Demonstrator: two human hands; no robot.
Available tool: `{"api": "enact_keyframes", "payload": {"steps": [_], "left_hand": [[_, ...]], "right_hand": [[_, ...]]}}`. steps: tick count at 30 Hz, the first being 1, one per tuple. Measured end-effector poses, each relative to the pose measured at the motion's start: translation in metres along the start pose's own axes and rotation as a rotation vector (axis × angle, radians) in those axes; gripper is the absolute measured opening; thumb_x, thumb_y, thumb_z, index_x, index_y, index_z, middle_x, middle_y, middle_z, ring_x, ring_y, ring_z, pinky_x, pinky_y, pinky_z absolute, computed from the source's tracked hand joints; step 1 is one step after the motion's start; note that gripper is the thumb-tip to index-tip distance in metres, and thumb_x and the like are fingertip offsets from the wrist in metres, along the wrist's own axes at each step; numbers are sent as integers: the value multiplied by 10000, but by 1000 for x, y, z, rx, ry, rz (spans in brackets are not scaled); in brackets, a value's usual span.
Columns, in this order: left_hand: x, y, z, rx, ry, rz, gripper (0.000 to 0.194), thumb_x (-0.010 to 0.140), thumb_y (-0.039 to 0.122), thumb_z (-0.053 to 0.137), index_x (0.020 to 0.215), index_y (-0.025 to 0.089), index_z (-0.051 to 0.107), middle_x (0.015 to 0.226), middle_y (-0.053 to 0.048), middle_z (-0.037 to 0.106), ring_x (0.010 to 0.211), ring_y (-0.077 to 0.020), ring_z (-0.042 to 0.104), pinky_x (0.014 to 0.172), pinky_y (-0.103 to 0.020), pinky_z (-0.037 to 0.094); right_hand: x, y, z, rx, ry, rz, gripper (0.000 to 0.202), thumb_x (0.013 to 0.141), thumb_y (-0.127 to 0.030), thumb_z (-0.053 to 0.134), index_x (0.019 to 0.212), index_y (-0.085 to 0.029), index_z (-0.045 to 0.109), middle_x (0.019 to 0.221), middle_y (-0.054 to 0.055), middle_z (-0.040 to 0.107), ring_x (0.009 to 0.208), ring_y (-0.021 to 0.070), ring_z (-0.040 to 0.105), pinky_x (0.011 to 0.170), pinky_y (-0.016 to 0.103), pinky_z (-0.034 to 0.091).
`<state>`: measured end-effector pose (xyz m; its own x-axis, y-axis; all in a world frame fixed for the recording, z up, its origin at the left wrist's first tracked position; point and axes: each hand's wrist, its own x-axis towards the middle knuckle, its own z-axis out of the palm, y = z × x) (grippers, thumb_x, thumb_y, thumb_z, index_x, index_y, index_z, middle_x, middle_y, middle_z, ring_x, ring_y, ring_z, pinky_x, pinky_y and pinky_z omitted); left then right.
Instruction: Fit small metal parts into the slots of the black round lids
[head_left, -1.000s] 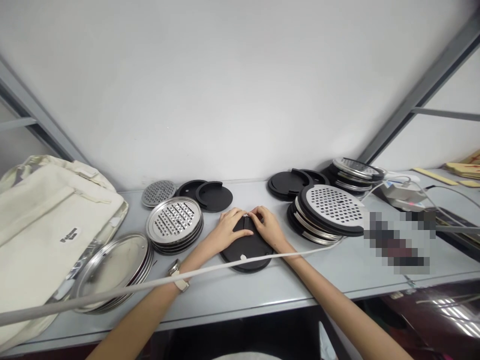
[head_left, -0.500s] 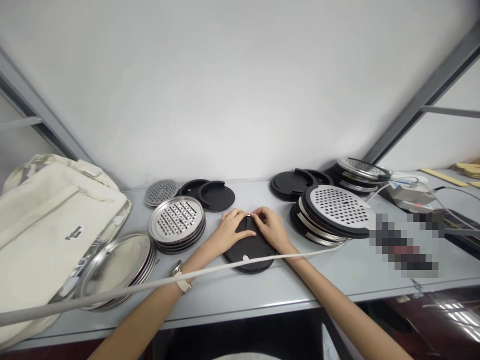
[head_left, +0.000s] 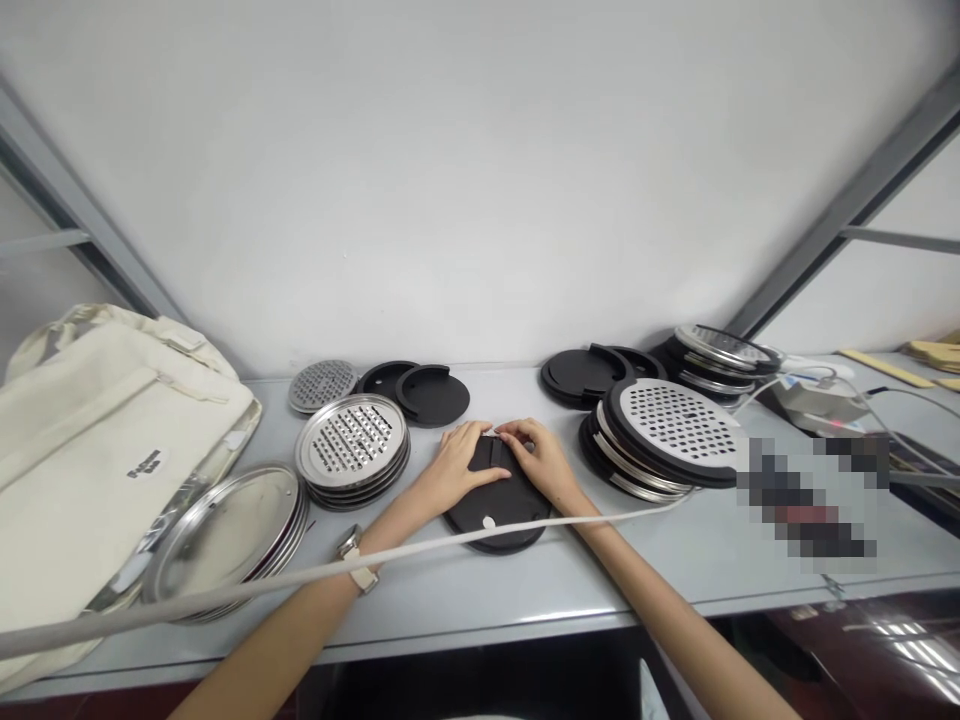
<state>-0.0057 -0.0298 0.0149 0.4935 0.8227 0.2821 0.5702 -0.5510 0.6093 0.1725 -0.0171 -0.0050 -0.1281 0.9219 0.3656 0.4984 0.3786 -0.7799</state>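
Note:
A black round plastic plate [head_left: 504,505] lies on the grey table in front of me, with a raised strip at its far side and a pale dot near its front edge. My left hand [head_left: 459,468] grips its far left side, fingertips at the far edge and thumb stretched across the surface. My right hand [head_left: 543,462] is closed at the far right edge, thumb and forefinger pinched by the strip. Between the two sets of fingertips shows a small pale piece [head_left: 490,433], too small to name. To the left stands a stack of round metal grater discs [head_left: 356,440].
Plain steel discs [head_left: 232,520] and a cream bag [head_left: 97,440] are at left. More black plates [head_left: 435,395] lie behind. Right are stacked black-rimmed grater discs [head_left: 679,425], another stack [head_left: 720,350] and a grey box [head_left: 817,405]. A white cable [head_left: 420,546] crosses in front.
The fingers of both hands have shifted slightly at the plate's far edge, with more of the small pale piece showing. The view has tilted a little; the stacks stay put.

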Motion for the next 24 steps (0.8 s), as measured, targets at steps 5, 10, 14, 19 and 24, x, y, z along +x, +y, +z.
{"api": "enact_keyframes", "payload": {"steps": [5,10,14,19,24], "left_hand": [[-2,-1,-1,-30,16,3,470,814,464,599,1190,232,439,1182,-57,526,1149,-231,464,1000,-388,333],[-2,1,-2,-28,5,6,539,795,483,615,1234,240,418,1220,-66,511,1180,-235,441,1018,-393,318],[0,1,-1,-13,-17,15,625,733,517,666,1235,236,421,1229,-72,508,1186,-250,440,1019,-412,308],[0,0,0,-23,-13,4,610,793,476,620,1295,247,363,1299,-83,477,1235,-252,407,1037,-418,286],[-1,2,-2,-27,-15,12,526,821,465,588,1260,251,391,1259,-67,501,1215,-237,427,1026,-404,303]], "right_hand": [[0,-4,0,-22,3,11,182,870,-253,496,876,-180,663,842,63,639,768,178,570,748,317,452],[-1,-6,0,-54,-6,7,188,883,-257,479,843,-177,644,809,55,612,749,178,550,731,315,441],[-1,-6,0,-87,-2,-5,192,889,-255,462,817,-178,622,781,48,589,736,179,532,722,320,430],[0,-6,0,-71,3,-3,187,892,-246,447,805,-185,602,783,48,583,745,184,535,730,327,431],[0,-5,0,-76,1,-11,186,894,-244,444,801,-191,596,791,54,582,774,194,540,753,338,430]]}}
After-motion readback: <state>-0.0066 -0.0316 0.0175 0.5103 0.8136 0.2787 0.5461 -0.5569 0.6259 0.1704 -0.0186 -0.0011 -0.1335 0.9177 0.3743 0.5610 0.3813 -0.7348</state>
